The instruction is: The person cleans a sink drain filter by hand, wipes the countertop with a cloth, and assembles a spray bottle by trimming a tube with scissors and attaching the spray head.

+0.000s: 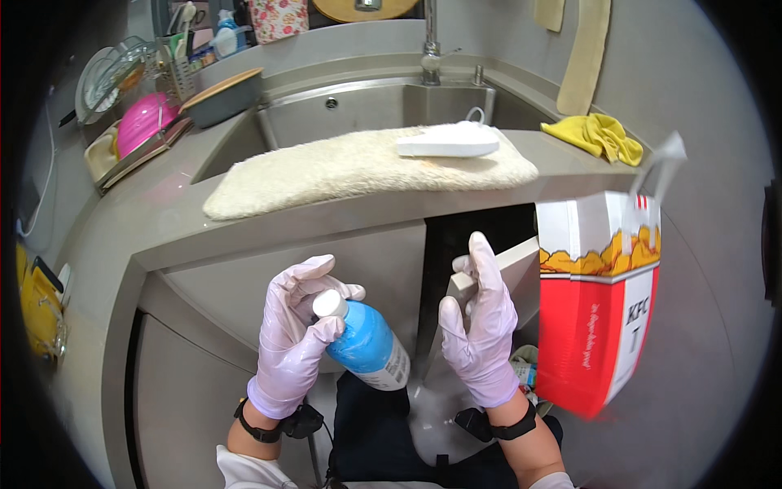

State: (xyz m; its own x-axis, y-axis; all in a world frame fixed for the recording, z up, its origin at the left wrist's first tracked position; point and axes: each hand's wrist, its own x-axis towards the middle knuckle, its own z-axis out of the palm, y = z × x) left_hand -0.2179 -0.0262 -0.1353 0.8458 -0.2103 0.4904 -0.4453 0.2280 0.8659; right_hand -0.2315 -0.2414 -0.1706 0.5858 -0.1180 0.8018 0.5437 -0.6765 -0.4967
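Note:
My left hand (296,339), in a pale glove, grips a blue bottle (369,345) near its white cap, in front of the cabinet below the sink. The bottle tilts, its cap towards the upper left and its labelled base towards the lower right. My right hand (479,330), gloved too, is raised with its fingers apart and nothing in it, beside the edge of the open cabinet door (516,272). A red and white KFC paper bag (589,330) hangs to its right. A cream plush mat (330,171) lies along the sink's front edge, with a white brush-like item (449,143) on it.
Behind the mat is a steel sink (366,113) with a faucet (431,64). A yellow cloth (599,137) lies on the counter at the right. A grey basin (226,101), a pink bowl (146,125) and a dish rack stand at the left. Below, the cabinet opening (452,244) is dark.

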